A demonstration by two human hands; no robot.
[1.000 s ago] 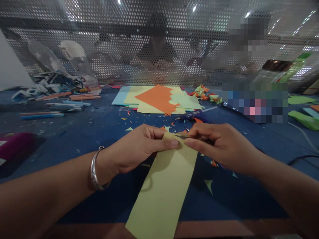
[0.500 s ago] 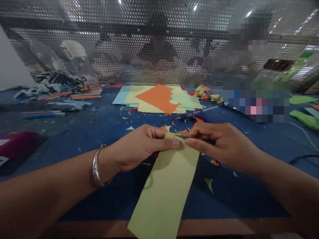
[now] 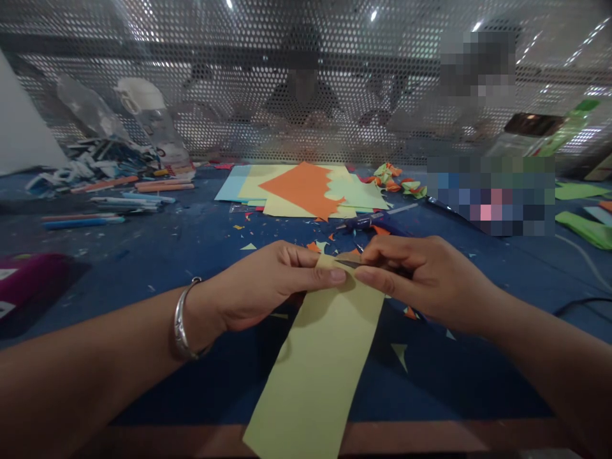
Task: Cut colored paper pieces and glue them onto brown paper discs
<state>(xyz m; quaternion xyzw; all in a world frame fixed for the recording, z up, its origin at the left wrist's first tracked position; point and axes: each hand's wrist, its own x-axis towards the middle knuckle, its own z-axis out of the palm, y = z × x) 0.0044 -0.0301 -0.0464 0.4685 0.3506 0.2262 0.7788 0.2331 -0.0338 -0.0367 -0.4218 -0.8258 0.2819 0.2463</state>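
A long pale yellow paper strip runs from the table's near edge up to my two hands. My left hand, with a silver bangle on the wrist, pinches the strip's far end between thumb and fingers. My right hand is closed on a small pair of scissors, whose dark blades meet the strip's top edge just right of my left thumb. The scissor handles are hidden inside the fingers.
A stack of coloured sheets with an orange one on top lies further back on the blue table. Pens and markers lie at the left. Paper scraps, a glue gun, green paper and a mesh screen surround them.
Hardly anything differs: both hands keep their grip, and the strip's near end has shifted slightly on the table.
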